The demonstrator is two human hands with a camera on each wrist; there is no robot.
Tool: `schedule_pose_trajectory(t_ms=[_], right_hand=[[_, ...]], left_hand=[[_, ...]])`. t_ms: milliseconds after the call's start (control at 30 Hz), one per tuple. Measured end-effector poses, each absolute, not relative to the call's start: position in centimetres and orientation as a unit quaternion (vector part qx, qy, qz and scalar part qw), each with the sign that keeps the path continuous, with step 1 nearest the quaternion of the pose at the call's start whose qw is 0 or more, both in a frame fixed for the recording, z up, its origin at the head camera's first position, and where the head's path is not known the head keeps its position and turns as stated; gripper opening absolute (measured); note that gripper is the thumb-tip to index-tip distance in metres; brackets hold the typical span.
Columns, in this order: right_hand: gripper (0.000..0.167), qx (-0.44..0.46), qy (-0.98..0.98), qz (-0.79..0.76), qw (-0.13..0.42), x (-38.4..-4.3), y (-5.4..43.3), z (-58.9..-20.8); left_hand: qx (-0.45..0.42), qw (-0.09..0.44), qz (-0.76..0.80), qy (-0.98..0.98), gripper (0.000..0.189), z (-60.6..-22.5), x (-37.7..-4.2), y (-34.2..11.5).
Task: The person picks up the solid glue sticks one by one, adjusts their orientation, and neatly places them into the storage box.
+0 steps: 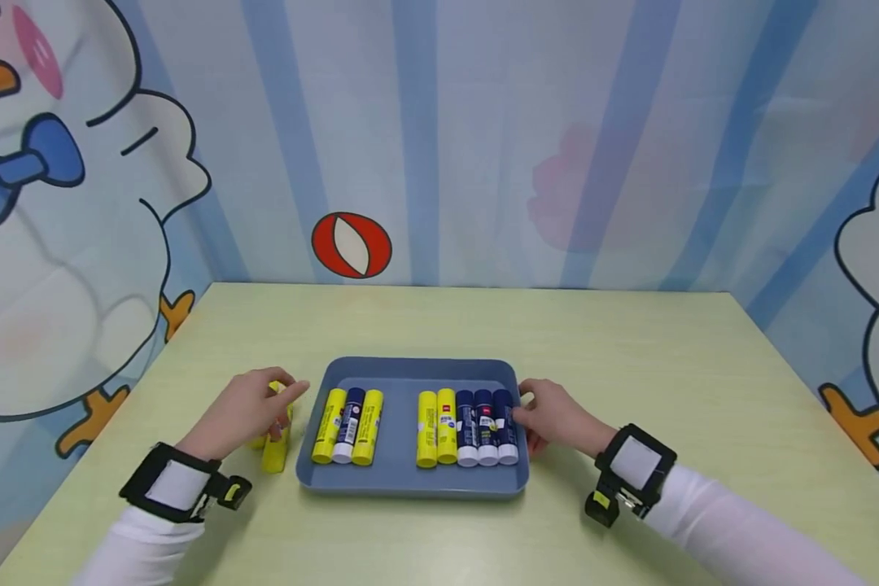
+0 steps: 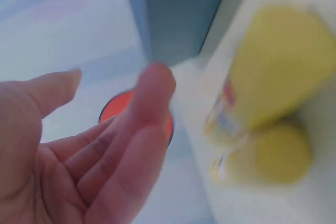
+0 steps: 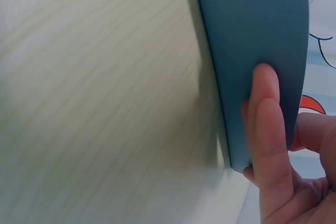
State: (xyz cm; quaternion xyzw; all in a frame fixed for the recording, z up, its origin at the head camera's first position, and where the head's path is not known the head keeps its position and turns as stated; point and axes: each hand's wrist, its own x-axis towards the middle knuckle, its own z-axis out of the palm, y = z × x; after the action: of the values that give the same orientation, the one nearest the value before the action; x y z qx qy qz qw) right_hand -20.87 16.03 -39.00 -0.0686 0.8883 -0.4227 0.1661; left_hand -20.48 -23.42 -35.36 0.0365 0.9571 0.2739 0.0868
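A blue-grey tray (image 1: 403, 482) lies on the table with glue sticks in two upright-pointing rows. On its left side a dark blue glue stick (image 1: 348, 425) lies between two yellow ones. Its right side holds two yellow glue sticks (image 1: 427, 429) next to three dark blue ones (image 1: 487, 427). Left of the tray, my left hand (image 1: 245, 411) hovers over loose yellow glue sticks (image 1: 274, 452), partly hiding them. In the left wrist view two yellow glue sticks (image 2: 283, 66) appear beside its loosely bent, bare fingers. My right hand (image 1: 557, 417) grips the tray's right wall (image 3: 252, 40), thumb at the rim.
The pale wooden table (image 1: 630, 342) extends around the tray. Behind it hangs a striped blue backdrop (image 1: 476, 163) with cartoon figures and a red ball print. Each wrist wears a black strap with a small camera (image 1: 602, 506).
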Motion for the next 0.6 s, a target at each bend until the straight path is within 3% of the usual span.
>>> schedule_pose_trajectory(t_ms=[267, 600], right_hand=[[0.042, -0.066, 0.887, -0.425, 0.169, -20.6, 16.1, -38.6], [0.041, -0.058, 0.892, -0.417, 0.166, -20.8, 15.8, -38.9]], left_hand=[[0.057, -0.037, 0.12, 0.991, 0.036, -35.2, -18.9, -24.4], [0.044, -0.031, 0.058, 0.997, 0.041, -37.2, -18.8, -22.8]])
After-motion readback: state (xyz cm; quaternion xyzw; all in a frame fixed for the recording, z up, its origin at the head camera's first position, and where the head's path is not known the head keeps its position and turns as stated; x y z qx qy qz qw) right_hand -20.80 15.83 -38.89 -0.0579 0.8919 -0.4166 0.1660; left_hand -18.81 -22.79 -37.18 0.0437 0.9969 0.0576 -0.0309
